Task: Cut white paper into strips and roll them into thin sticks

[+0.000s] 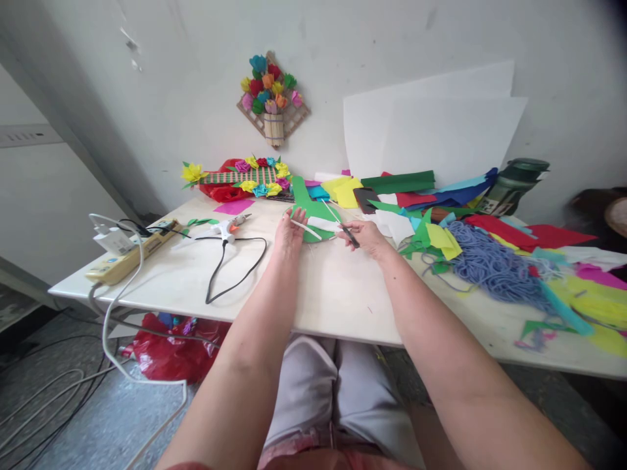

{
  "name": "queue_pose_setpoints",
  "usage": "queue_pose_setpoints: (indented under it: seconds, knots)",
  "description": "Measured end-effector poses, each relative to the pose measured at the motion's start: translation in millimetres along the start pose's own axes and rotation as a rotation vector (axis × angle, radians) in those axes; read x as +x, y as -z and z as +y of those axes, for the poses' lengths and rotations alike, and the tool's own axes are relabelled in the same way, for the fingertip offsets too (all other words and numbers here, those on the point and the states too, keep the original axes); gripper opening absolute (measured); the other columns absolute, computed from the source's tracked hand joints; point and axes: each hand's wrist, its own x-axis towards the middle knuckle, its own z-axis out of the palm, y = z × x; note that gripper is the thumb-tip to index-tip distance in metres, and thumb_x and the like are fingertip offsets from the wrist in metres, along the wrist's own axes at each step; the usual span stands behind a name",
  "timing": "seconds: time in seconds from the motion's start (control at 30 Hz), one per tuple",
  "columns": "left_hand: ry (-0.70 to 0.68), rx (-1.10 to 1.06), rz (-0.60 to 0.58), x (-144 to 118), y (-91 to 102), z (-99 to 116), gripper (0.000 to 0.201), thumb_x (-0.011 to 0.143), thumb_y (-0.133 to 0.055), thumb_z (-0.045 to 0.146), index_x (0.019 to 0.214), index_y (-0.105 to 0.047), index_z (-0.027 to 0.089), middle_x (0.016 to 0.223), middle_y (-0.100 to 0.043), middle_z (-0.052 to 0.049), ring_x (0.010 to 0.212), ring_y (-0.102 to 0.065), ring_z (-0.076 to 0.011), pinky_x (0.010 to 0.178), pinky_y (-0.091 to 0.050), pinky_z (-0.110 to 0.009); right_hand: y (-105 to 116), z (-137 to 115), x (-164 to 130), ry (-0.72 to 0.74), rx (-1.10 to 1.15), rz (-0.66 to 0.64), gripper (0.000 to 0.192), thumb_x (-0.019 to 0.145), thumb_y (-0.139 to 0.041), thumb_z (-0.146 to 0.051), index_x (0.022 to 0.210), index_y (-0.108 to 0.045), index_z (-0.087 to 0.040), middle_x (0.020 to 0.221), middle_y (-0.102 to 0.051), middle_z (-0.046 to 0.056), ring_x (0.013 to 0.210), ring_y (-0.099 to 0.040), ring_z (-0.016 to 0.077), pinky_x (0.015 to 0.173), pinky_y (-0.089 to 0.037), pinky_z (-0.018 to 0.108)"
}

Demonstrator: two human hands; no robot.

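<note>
On the white desk (337, 294), head view: both bare forearms extend forward to the far centre of the surface. The left hand (289, 234) lies palm down, fingers (295, 216) loosely spread, touching a thin white strip (306, 228) that lies across the edge of a green sheet (308, 205). Whether the strip is pinched or merely touched cannot be told. The right hand (368, 236) is curled around a dark slender tool (350, 236), its tip pointing toward the left hand; the tool's type cannot be told. The green sheet sits flat on the desk just beyond and between both hands, with a white piece (324, 224) on it.

Left of the hands, a glue gun (228, 228) lies on its side, its black cord (235, 267) looping toward the near edge. Farther left, a power strip (130, 258) rests at the desk corner with a white adapter (113, 240) plugged in.

Right of the hands, mixed coloured paper scraps (441, 238) cover the desk, next to a heap of blue yarn (494, 264). A green roll (398, 182) lies near the wall. A flower plaque (273, 98) hangs on the wall; a flower-trimmed frame (245, 176) lies below it. A red bag (171, 352) sits on the floor under the desk.
</note>
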Motion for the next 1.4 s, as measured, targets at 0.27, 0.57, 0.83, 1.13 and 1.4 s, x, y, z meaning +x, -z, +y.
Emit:
queue_pose_setpoints:
  seconds: [0.27, 0.57, 0.83, 1.13, 1.4]
  knots:
    - [-0.016, 0.061, -0.128, -6, -3.7, -1, 0.02, 0.093, -0.038, 0.026, 0.101, -0.053, 0.015, 0.118, -0.061, -0.017, 0.105, -0.063, -0.0212, 0.09, -0.048, -0.035, 1, 8, 7, 0.108, -0.829, 0.23, 0.042, 0.067, -0.07, -0.039, 0.104, -0.071, -0.021, 0.081, -0.071, 0.006, 0.078, -0.064, 0.0214, 0.065, -0.048, 0.029]
    - [0.023, 0.094, -0.162, -14, -9.5, -4, 0.018, 0.093, -0.039, 0.025, 0.099, -0.052, 0.014, 0.112, -0.063, -0.018, 0.105, -0.062, -0.0224, 0.089, -0.049, -0.037, -9, -4, -2, 0.115, -1.266, 0.073, 0.03, 0.078, -0.055, -0.037, 0.095, -0.073, -0.02, 0.094, -0.069, 0.011, 0.087, -0.063, 0.0238, 0.069, -0.044, 0.03]
    - [0.005, 0.137, -0.213, -16, -10.0, -10, 0.015, 0.092, -0.043, 0.024, 0.095, -0.053, 0.013, 0.097, -0.067, -0.016, 0.101, -0.064, -0.0233, 0.09, -0.049, -0.039, -11, -2, 2, 0.271, -0.977, 0.229, 0.028, 0.083, -0.048, -0.018, 0.099, -0.071, -0.02, 0.103, -0.067, 0.008, 0.097, -0.061, 0.0208, 0.078, -0.047, 0.03]
    - [0.025, 0.183, -0.295, -27, -16.8, -17, 0.018, 0.09, -0.049, 0.027, 0.1, -0.056, 0.014, 0.104, -0.067, -0.014, 0.108, -0.061, -0.0217, 0.097, -0.044, -0.039, -30, 7, 8, 0.123, -0.448, 0.058, 0.032, 0.074, -0.066, -0.033, 0.099, -0.069, -0.014, 0.068, -0.069, 0.004, 0.057, -0.061, 0.013, 0.06, -0.047, 0.025]
    - [0.048, 0.434, -0.313, -28, -14.0, -18, 0.027, 0.076, -0.067, 0.037, 0.081, -0.061, 0.011, 0.078, -0.068, -0.008, 0.068, -0.065, -0.0126, 0.07, -0.051, -0.025, -25, 1, 4, 0.134, -0.586, 0.132, 0.021, 0.077, -0.058, -0.034, 0.078, -0.072, -0.018, 0.058, -0.066, 0.001, 0.062, -0.06, 0.0145, 0.057, -0.041, 0.023]
